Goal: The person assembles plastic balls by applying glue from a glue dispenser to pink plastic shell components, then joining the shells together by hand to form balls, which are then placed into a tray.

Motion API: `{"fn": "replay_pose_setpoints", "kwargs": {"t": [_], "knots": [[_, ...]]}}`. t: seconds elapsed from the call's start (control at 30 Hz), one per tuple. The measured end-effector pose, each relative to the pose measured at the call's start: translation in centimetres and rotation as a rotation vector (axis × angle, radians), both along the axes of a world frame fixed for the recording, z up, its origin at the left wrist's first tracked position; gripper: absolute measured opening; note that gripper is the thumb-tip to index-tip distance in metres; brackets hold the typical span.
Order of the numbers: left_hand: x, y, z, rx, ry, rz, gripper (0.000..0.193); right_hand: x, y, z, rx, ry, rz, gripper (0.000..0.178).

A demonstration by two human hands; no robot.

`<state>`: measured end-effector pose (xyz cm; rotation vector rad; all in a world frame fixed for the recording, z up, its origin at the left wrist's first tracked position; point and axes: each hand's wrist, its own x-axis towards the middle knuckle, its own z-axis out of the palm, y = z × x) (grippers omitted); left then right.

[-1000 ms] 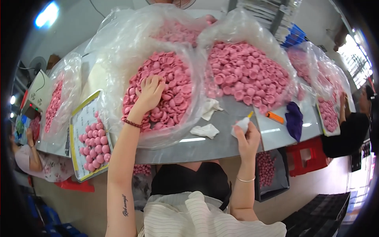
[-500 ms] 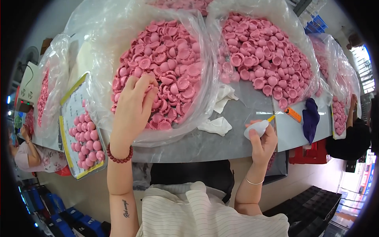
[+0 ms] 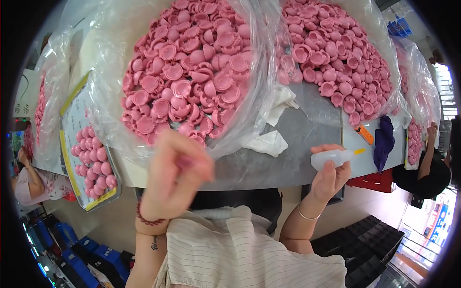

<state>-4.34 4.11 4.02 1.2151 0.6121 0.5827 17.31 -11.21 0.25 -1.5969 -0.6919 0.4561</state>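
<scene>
My left hand (image 3: 175, 175), smeared by motion, is closed in front of the near edge of the left pile. Between its fingers shows a bit of a pink plastic half-shell (image 3: 185, 162), mostly hidden. My right hand (image 3: 332, 177) grips a white squeeze bottle (image 3: 331, 158) with a yellow nozzle, tipped on its side and pointing right. Beyond my left hand, a heap of pink half-shells (image 3: 182, 89) lies in a clear plastic bag (image 3: 261, 96). A second heap of pink pieces (image 3: 341, 53) fills another bag at the right.
A yellow-edged tray (image 3: 108, 196) at the left bears several round pink balls (image 3: 93, 163). White cloths (image 3: 269, 144) lie on the grey table (image 3: 302, 120). An orange tool (image 3: 365, 134) and a purple cloth (image 3: 383, 144) are at the right. Other people sit at both sides.
My left hand has come out of the left heap toward me with a pink half-shell. My right hand has shifted slightly right, and the bottle's nozzle lies more level. The view has tilted.
</scene>
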Motion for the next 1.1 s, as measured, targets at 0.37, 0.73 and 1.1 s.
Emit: {"fn": "replay_pose_setpoints", "kwargs": {"t": [0.37,0.73,1.1], "knots": [[3.4,-1.3,-2.4,-0.344,-0.188,-0.183,0.02,-5.7,4.0,2.7,0.241,0.354,0.393,0.041],[3.8,-2.1,-1.6,-0.431,-0.277,-0.05,0.036,-3.6,4.6,3.2,0.269,0.304,0.18,0.048],[3.4,-1.6,-1.5,-0.338,-0.3,-0.027,0.044,-2.6,5.3,4.9,0.559,-0.311,0.402,0.052]]}}
